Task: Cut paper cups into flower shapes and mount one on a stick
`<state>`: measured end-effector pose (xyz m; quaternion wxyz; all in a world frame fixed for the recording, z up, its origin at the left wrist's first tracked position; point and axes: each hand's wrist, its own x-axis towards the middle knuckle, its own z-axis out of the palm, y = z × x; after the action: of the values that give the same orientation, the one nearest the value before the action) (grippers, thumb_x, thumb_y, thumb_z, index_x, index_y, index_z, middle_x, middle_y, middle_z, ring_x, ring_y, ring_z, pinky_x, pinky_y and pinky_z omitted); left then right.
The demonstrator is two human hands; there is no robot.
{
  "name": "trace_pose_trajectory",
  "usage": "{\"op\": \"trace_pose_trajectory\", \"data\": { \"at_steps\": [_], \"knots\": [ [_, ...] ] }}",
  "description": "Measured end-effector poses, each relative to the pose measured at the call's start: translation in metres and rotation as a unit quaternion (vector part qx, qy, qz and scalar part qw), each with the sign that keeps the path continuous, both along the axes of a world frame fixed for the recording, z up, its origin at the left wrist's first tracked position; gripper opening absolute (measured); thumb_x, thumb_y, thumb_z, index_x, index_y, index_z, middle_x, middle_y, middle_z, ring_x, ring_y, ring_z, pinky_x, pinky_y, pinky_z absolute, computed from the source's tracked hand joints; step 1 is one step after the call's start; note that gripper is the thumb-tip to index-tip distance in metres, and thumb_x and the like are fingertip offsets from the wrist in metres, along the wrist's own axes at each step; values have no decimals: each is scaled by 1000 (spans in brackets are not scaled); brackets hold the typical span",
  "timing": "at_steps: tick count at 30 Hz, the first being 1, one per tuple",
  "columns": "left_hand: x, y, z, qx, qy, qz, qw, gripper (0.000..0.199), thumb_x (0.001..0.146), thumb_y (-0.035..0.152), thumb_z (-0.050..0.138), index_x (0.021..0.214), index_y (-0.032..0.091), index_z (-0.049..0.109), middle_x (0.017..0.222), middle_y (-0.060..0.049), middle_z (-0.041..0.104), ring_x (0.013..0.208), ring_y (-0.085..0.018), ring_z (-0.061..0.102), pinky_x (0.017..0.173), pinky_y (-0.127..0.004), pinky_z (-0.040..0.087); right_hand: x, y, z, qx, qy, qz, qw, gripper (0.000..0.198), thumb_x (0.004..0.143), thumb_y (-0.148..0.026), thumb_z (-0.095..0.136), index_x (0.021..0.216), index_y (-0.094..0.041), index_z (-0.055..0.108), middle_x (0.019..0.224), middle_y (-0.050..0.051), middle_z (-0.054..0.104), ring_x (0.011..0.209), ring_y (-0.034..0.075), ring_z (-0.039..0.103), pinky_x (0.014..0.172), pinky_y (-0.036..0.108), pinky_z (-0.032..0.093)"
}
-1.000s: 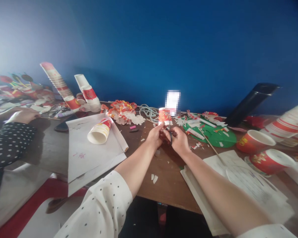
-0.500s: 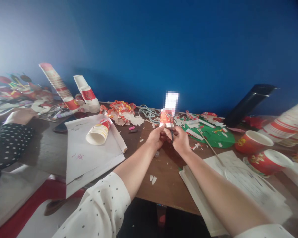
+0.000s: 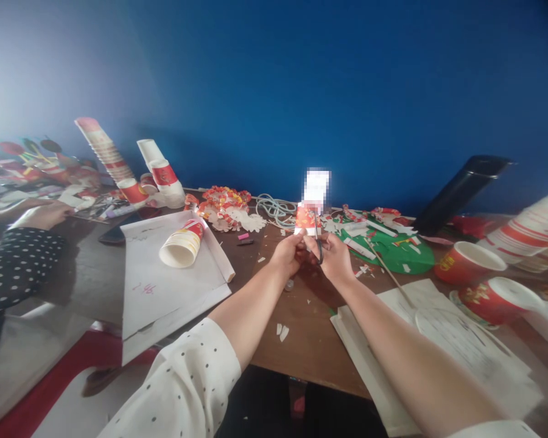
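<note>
Locate the red patterned paper cup at the centre of the frame, just above both hands. I read its long axis as near vertical, with the white band lowest. The left hand pinches its lower edge from below left. The right hand grips the dark-handled scissors and is the nearer hand to the cup's right side, where the blades point up, almost parallel to that axis (I cannot tell the blade gap from here). Right of centre, note the green disc under paper scraps; left of centre, nested paper cups lie tilted on white sheets.
</note>
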<state>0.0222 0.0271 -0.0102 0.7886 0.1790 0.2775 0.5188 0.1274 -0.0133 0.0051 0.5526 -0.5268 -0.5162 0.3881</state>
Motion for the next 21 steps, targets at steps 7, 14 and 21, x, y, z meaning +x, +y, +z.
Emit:
{"op": "trace_pose_trajectory", "data": {
  "at_steps": [7,14,21],
  "knots": [
    [-3,-2,4,-5,-30,12,999,17,79,14,65,69,12,51,53,5,44,37,0,36,32,-10,23,-1,-6,15,-20,-8,-8,1000,46,62,-58,74,71,-18,53,48,-2,56,40,10,48,41,23,39],
    [-7,-7,14,-37,-46,4,998,15,81,14,64,70,11,54,57,2,50,40,0,43,32,-8,28,1,-9,20,-24,-31,-22,999,48,64,-63,70,70,-18,54,46,-2,54,39,9,47,40,22,37],
    [-13,-2,19,-65,-39,73,994,13,82,12,62,70,9,57,55,1,54,43,-2,51,44,-9,45,2,-8,15,-35,-4,-10,999,47,62,-60,73,73,-18,54,48,-2,56,40,9,49,41,22,40]
  ]
}}
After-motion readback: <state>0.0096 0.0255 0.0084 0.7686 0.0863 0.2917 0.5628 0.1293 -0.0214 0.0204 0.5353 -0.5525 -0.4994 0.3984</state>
